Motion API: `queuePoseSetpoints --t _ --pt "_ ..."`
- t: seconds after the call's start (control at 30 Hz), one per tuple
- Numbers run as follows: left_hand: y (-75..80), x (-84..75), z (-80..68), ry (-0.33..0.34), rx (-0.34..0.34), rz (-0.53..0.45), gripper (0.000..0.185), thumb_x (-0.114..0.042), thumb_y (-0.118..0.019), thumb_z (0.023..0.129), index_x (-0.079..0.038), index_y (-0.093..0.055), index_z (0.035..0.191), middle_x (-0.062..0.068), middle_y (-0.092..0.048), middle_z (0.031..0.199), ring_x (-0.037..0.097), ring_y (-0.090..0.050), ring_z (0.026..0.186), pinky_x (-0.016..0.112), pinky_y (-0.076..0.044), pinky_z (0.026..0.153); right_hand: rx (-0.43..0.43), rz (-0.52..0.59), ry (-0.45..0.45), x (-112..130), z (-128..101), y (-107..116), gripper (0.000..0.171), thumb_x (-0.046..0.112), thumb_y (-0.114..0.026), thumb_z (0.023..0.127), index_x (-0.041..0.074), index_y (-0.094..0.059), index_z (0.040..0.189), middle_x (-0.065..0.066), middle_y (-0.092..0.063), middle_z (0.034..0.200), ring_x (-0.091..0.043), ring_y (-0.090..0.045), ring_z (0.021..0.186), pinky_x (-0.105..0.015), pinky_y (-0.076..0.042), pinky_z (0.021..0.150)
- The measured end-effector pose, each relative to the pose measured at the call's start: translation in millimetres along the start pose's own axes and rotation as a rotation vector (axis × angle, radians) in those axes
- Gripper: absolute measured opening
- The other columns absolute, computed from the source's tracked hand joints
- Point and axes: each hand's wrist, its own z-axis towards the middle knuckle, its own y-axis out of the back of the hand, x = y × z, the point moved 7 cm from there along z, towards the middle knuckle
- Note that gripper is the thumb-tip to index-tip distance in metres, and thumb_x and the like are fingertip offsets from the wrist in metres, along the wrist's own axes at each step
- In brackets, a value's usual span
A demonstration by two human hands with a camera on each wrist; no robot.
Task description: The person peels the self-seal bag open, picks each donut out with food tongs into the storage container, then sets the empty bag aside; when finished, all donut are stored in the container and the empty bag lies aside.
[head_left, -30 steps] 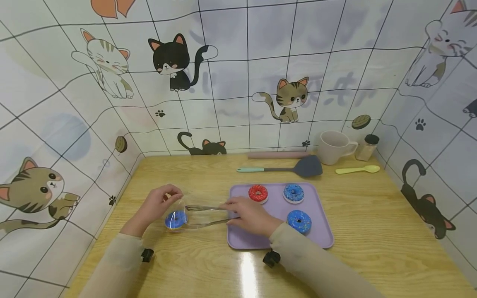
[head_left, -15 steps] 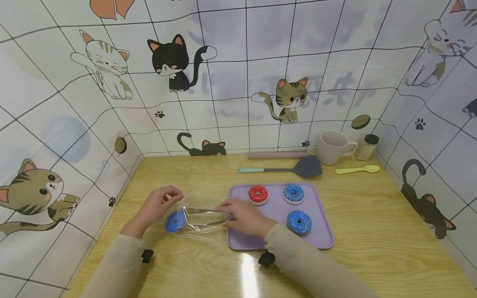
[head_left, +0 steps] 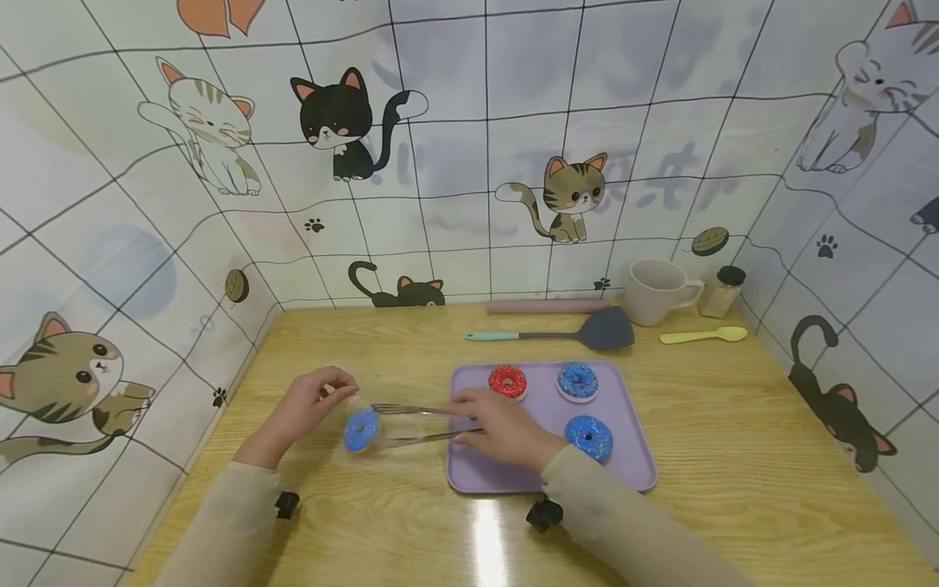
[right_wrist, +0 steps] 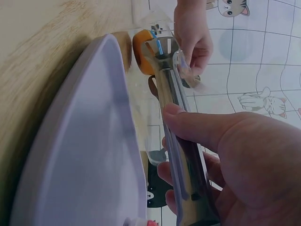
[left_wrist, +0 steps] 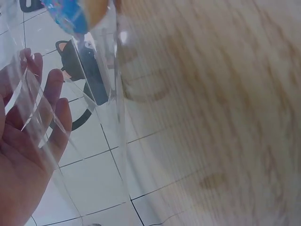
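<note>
Tongs (head_left: 411,424) gripped by right hand (head_left: 499,428), clamping blue donut (head_left: 361,430).
Left hand (head_left: 308,408) pinching clear bag (left_wrist: 94,94) beside donut; purple tray (head_left: 631,465) edge just right.

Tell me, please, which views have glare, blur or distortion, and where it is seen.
Head view: sharp, but wide-angle bending curves the wall tiles; a bright glare streak lies on the table. Left wrist view: the wood is smeared by blur, and the clear plastic bag shows reflections. Right wrist view: the purple tray close by is soft; the tongs shine.
</note>
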Motion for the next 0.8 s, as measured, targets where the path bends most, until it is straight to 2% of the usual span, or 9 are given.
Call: queuePoseSetpoints --t 0.23,0.47,0.6,0.8 --pt "0.3 1.2 -1.4 0.028 0.007 0.016 0.006 -0.02 -0.068 0.102 -0.018 -0.074 0.102 -0.006 -0.074 0.097 0.003 -0.061 0.082 0.027 -0.051 0.073 -0.043 -0.01 -0.019 -7.2 -21.3 12.9 0.054 0.028 -0.078 0.094 0.027 -0.061 0.146 0.003 -0.065 0.133 -0.015 -0.063 0.116 -0.038 -0.055 0.09" --pt "0.6 7.6 -1.8 0.031 0.007 0.024 0.006 -0.019 -0.067 0.102 -0.018 -0.074 0.103 -0.005 -0.074 0.1 0.006 -0.062 0.085 0.027 -0.051 0.074 -0.087 0.003 -0.059 -17.2 -49.0 28.6 0.05 0.029 -0.078 0.094 0.029 -0.064 0.142 -0.003 -0.063 0.142 -0.024 -0.06 0.131 -0.047 -0.053 0.103" --pt "1.1 11.4 -1.5 0.036 0.005 0.027 0.006 -0.019 -0.067 0.102 -0.019 -0.073 0.103 -0.006 -0.074 0.098 0.006 -0.062 0.084 0.027 -0.051 0.074 -0.1 0.022 -0.08 -23.4 -63.5 35.0 0.052 0.029 -0.077 0.095 0.03 -0.062 0.144 -0.006 -0.061 0.145 -0.025 -0.059 0.133 -0.047 -0.052 0.104" --pt "1.1 10.2 -2.9 0.034 0.017 0.017 0.007 -0.021 -0.067 0.102 -0.018 -0.073 0.104 -0.006 -0.074 0.097 0.005 -0.061 0.083 0.026 -0.051 0.073 -0.14 -0.013 -0.088 -32.1 -92.5 46.3 0.052 0.027 -0.079 0.093 0.026 -0.064 0.143 0.0 -0.064 0.139 -0.022 -0.062 0.127 -0.045 -0.054 0.102"
